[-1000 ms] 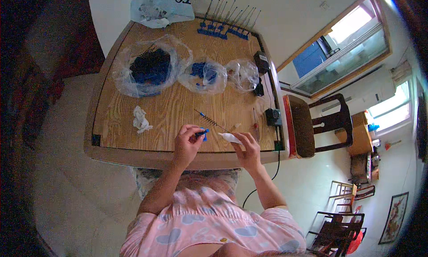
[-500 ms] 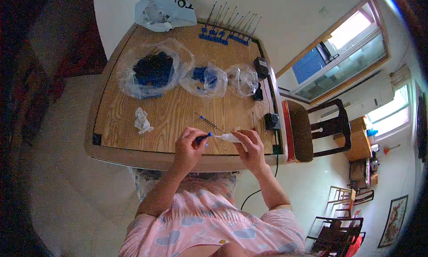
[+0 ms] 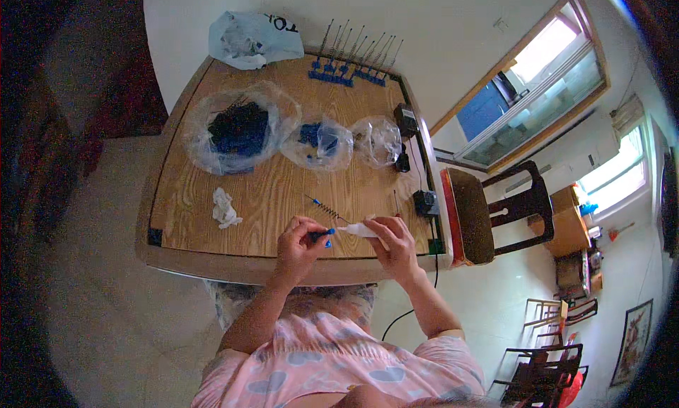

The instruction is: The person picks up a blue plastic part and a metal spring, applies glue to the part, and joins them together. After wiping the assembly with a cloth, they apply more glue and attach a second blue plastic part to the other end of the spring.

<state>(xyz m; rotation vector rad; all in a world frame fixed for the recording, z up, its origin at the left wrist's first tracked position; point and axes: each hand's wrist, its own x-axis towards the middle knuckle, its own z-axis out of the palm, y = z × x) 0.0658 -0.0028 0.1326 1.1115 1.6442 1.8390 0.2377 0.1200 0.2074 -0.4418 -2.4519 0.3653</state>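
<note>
Near the table's front edge, my left hand (image 3: 296, 249) is closed round a small dark part with a blue tip (image 3: 329, 232). My right hand (image 3: 393, 244) grips a small white squeeze bottle (image 3: 361, 230), its narrow nozzle pointing left at the blue tip; whether they touch I cannot tell. Just beyond my hands a dark coil spring on a thin rod, with a blue piece on it (image 3: 327, 209), lies slantwise on the wood. Another small blue piece (image 3: 328, 244) shows right beside my left fingers.
Clear plastic bags (image 3: 244, 128) hold dark and blue parts. Several spring rods stand in blue bases (image 3: 331, 77) at the back, near a pale bag (image 3: 254, 40). Crumpled tissue (image 3: 225, 208) lies left. Black adapters (image 3: 425, 203) line the right edge, beside a chair (image 3: 467, 217).
The whole scene sits slightly lower in the picture. Both hands keep their grips, the bottle's nozzle still at the blue tip.
</note>
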